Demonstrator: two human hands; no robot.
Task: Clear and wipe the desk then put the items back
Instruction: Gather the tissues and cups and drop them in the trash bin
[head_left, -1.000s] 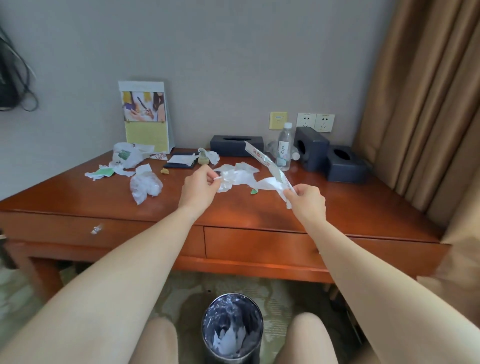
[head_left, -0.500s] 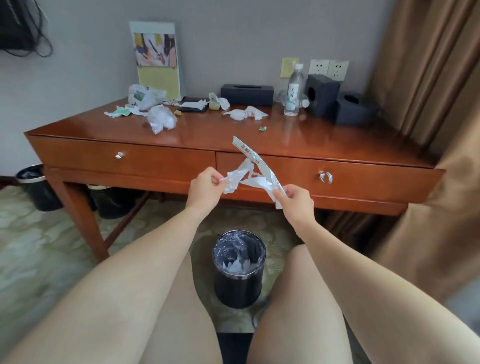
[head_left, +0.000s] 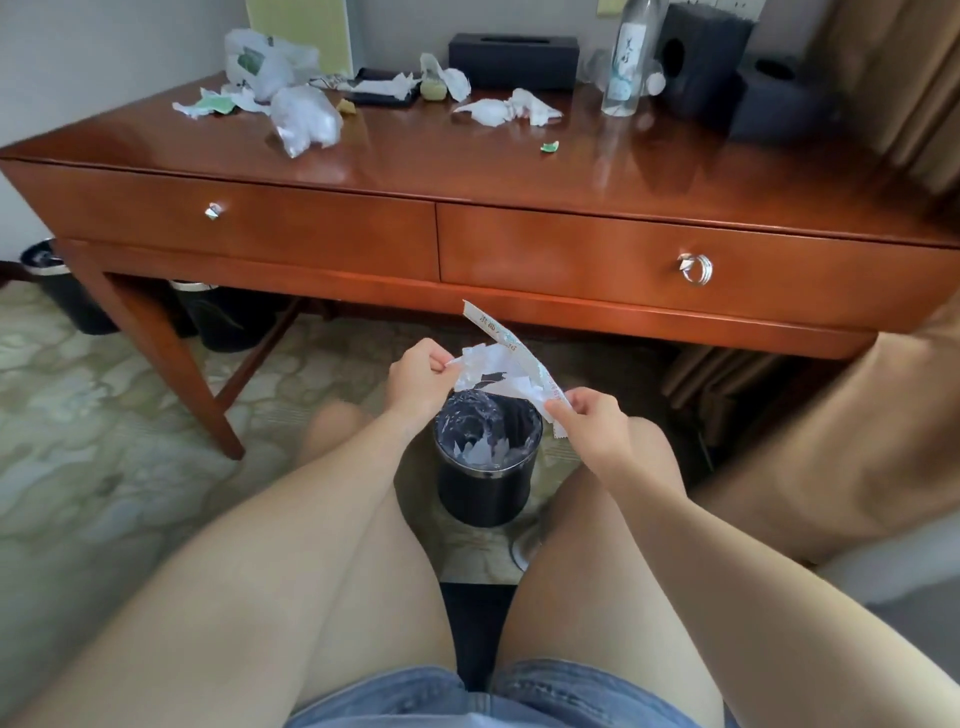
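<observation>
My left hand (head_left: 418, 375) pinches one end of a crumpled white paper scrap (head_left: 491, 371). My right hand (head_left: 592, 423) pinches the other end together with a long printed paper sleeve (head_left: 511, 348). Both hang just above a black waste bin (head_left: 485, 486) lined with a clear bag, standing on the floor between my knees. On the wooden desk (head_left: 467, 171) lie a crumpled tissue (head_left: 506, 108), a scrunched plastic bag (head_left: 306, 120), a second plastic bag (head_left: 262, 62), torn wrappers (head_left: 208, 104) and a small green scrap (head_left: 549, 147).
At the back of the desk stand a dark tissue box (head_left: 514, 61), a water bottle (head_left: 626, 62), two dark boxes (head_left: 698, 65), a black tray (head_left: 382, 93) and a yellow card stand (head_left: 298, 31). More bins (head_left: 67, 291) sit under the desk. A curtain (head_left: 893, 78) hangs at right.
Both hands carried the paper scrap and sleeve off the desk top, down past the drawers, to just above the bin. My view tilted downward.
</observation>
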